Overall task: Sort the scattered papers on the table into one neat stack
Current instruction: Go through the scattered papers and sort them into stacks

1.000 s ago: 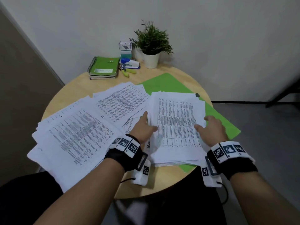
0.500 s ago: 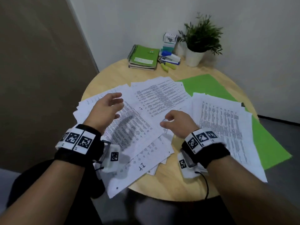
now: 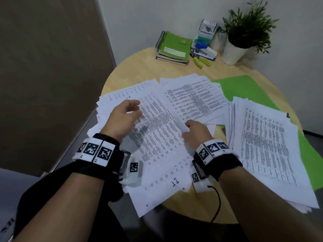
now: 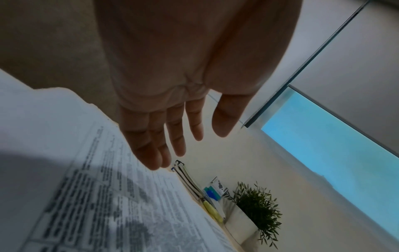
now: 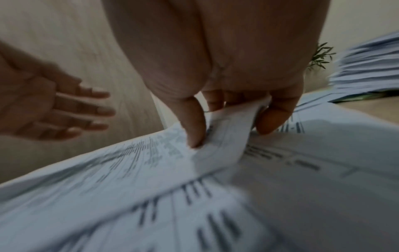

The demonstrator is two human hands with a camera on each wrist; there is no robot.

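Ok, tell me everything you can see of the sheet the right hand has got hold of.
The printed sheet is white paper covered in rows of dark tabular text, with a handwritten mark near its near end. It lies flat atop the scattered papers, its near corner overhanging the round wooden table. The right hand pinches its right edge, curling it up between thumb and fingers. The left hand hovers open above it.
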